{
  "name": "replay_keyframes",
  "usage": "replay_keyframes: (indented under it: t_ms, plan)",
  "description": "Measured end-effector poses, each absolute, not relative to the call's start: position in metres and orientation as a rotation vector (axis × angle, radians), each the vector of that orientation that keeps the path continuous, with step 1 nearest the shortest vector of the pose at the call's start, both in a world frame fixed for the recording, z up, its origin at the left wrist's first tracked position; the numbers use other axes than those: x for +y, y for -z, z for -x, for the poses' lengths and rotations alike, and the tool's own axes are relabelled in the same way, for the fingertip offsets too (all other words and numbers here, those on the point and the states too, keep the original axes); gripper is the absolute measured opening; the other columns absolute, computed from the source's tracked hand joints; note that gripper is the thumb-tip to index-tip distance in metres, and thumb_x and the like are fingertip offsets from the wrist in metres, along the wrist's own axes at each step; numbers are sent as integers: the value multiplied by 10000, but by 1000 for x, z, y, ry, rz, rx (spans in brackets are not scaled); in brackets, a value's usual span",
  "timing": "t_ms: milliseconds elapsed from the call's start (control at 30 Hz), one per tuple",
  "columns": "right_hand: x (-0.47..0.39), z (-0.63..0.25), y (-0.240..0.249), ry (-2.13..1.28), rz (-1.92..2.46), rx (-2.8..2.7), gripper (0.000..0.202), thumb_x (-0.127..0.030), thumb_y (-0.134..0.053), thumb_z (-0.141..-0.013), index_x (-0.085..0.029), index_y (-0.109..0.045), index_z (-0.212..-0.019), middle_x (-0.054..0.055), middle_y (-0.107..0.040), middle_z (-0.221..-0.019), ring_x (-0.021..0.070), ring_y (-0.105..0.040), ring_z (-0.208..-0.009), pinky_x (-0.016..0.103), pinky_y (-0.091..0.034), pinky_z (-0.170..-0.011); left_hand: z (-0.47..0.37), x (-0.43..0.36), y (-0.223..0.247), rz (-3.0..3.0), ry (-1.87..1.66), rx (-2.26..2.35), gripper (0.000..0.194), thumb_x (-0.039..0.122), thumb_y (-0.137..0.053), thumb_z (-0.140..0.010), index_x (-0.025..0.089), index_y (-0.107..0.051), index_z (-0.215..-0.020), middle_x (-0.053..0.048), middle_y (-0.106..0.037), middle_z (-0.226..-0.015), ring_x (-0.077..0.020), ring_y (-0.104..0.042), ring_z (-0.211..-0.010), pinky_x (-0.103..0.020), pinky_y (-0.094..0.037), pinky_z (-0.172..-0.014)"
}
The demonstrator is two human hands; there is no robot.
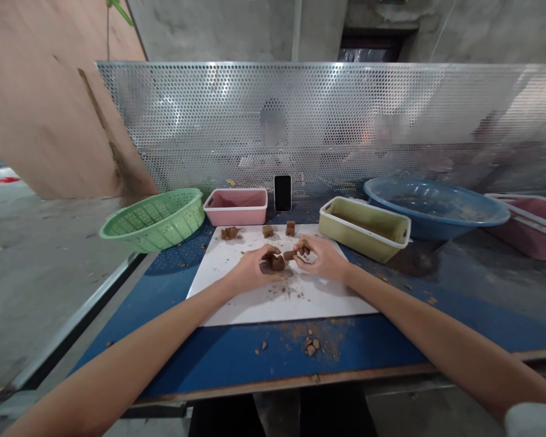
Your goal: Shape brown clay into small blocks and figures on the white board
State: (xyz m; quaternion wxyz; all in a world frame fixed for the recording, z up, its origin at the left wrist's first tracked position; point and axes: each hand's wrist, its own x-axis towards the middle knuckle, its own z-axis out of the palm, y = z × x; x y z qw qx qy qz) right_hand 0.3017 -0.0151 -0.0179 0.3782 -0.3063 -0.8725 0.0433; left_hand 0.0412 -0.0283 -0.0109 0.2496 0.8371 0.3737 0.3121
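Note:
Over the white board [236,303], my left hand [253,267] curls its thumb and fingers around a brown lump of clay [277,263]. My right hand [321,258] pinches a small brown clay piece [290,255] just to the right of that lump. The two pieces are close together; whether they touch I cannot tell. Behind my hands, a row of small brown clay shapes stands along the board's far edge: an irregular one [230,233] at the left, a blocky one [267,231] in the middle and another block [290,228] to its right.
A green basket [157,218] and a pink bin [235,215] stand at the back left, beside an upright phone [283,193]. Right of the board are an olive bin [359,237] and a blue basin [437,212]. Clay crumbs [312,347] lie on the blue tabletop [218,364].

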Motion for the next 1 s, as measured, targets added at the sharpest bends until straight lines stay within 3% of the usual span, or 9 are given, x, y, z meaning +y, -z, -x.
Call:
replay_keyframes:
  t_ms: [200,333,467,667,1000]
  plan:
    - [-1,-323,13,-253,989,-2384,66,-193,-683,-842,-190,-621,-864,23,-680,-783,156,-592,-667,279,-447,-645,-40,-29,11,-2178,-952,939,404,449,-692,-929,195,-600,-1228,-141,-731,-1237,-261,-742,-1096,-445,-602,-996]
    - [-1,-324,8,-148,979,-2486,177,-344,-686,-944,-184,-632,-891,68,-704,-867,192,-619,-751,312,-473,-700,-41,-27,12,-2178,-1030,907,299,428,-574,-1000,194,-612,-1183,-126,-738,-1181,-240,-732,-1092,-416,-617,-988]
    - [1,-323,8,-111,991,-2573,289,-425,-691,-977,-185,-627,-828,87,-703,-911,212,-638,-780,336,-487,-723,-41,-27,11,-2202,-1034,928,256,398,-545,-1008,197,-623,-1146,-111,-740,-1143,-233,-730,-1062,-401,-629,-949]
    - [1,-322,10,-198,1020,-2530,145,-327,-671,-997,-183,-686,-983,49,-706,-868,185,-629,-729,313,-476,-677,-42,-28,8,-2191,-1017,963,234,369,-526,-1008,192,-634,-1116,-99,-740,-1118,-227,-730,-1026,-401,-623,-933]
    - [-3,-316,6,-149,1012,-2645,149,-273,-619,-1020,-166,-693,-948,78,-720,-912,203,-635,-809,330,-477,-763,-42,-27,10,-2181,-1048,996,217,336,-534,-992,186,-655,-1091,-102,-746,-1111,-227,-727,-1026,-393,-621,-922]
